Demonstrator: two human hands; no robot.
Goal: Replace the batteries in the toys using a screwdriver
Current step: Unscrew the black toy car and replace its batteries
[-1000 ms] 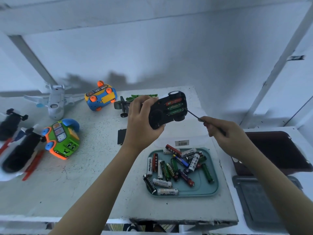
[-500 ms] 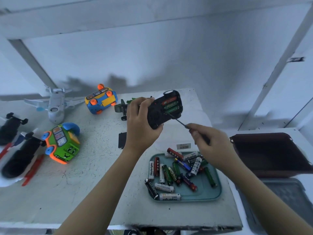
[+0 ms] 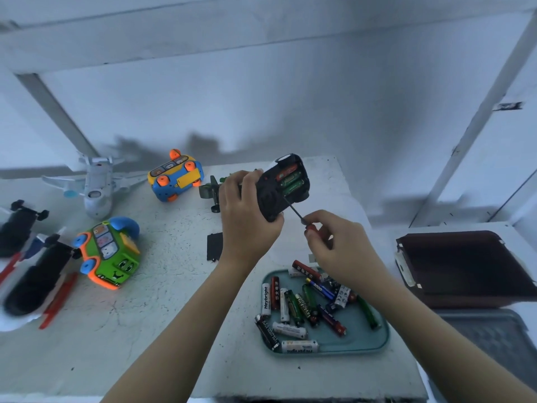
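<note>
I observe the left hand (image 3: pixel 247 216) raised above the bench (image 3: pixel 162 301), fingers curled round a black toy (image 3: pixel 271 196) and holding it underside up. Its battery bay is uncovered, with three cells (image 3: pixel 290 181) seated inside: one red, two green. The right hand (image 3: pixel 340 248) pinches the red handle of a screwdriver (image 3: pixel 294 210) between thumb and fingertips. The shaft slants up and left, and its tip meets the toy just below the bay. A flat black cover (image 3: pixel 214 246) lies on the bench beside the left wrist. Below the right hand sits a teal tray (image 3: pixel 357 337) holding a loose heap of batteries (image 3: pixel 305 303) in mixed colours. Further left on the bench are a green bus toy (image 3: pixel 109 253), a blue and yellow toy (image 3: pixel 174 177) and a white plane (image 3: pixel 96 187). A green plane (image 3: pixel 212 190) is partly hidden behind the left hand. A dark brown case (image 3: pixel 465 266) rests to the right of the bench.
</note>
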